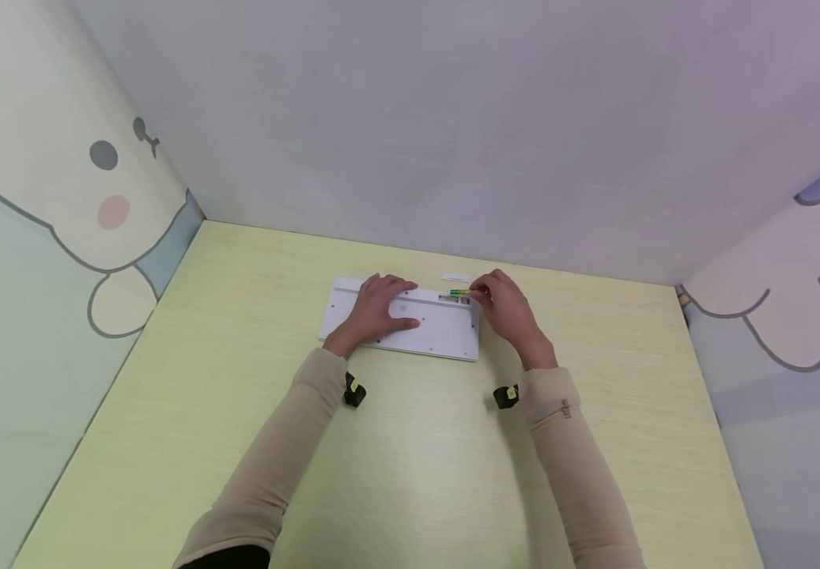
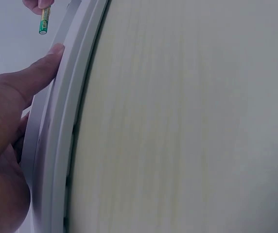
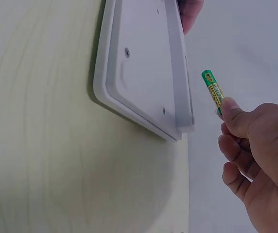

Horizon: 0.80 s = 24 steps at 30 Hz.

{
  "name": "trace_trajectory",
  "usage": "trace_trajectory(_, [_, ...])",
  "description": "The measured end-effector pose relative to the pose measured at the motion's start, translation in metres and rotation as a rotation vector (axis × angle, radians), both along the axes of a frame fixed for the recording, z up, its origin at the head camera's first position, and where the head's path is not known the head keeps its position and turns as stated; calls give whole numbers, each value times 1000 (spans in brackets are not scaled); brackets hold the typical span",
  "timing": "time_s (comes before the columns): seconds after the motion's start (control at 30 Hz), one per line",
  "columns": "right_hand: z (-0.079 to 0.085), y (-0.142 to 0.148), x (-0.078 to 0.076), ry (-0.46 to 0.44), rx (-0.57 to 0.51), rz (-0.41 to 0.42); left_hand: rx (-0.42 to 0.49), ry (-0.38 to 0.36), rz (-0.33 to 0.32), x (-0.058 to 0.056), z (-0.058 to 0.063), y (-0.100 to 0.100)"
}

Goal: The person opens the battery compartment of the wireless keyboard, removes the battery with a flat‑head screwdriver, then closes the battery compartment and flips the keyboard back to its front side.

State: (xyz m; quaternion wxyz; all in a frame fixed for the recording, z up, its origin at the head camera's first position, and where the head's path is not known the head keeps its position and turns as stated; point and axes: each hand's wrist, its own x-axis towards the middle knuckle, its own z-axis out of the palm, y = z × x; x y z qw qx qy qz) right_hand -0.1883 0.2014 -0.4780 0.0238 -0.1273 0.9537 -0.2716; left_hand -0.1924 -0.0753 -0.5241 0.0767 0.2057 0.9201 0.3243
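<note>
A white keyboard (image 1: 445, 332) lies face down on the table, its screwed underside up. My left hand (image 1: 375, 308) rests spread across it, thumb on the flat underside and fingers at the far raised edge. In the left wrist view, the thumb (image 2: 44, 68) touches the keyboard's surface. Between thumb and fingertips my right hand (image 1: 508, 310) pinches a green and yellow battery (image 3: 213, 90). The battery is above the battery compartment (image 1: 455, 299) at the keyboard's far right; in the right wrist view it appears apart from the keyboard.
Just behind the keyboard a small white strip (image 1: 456, 277), like a battery cover, lies on the pale wooden table (image 1: 424, 442). A grey wall (image 1: 424, 142) rises at the table's back edge, with cartoon-printed panels on both sides. Small black wrist cameras (image 1: 505, 397) hang by each sleeve.
</note>
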Motion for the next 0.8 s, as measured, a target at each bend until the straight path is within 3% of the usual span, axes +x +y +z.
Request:
trace_trajectory(0.2, [-1,12,-9,28,4,-44,0,1,2,-1,-1,-1])
trace_trajectory(0.8, [-12,34,-26,-6,-22,-136,2,4,10,2,0,1])
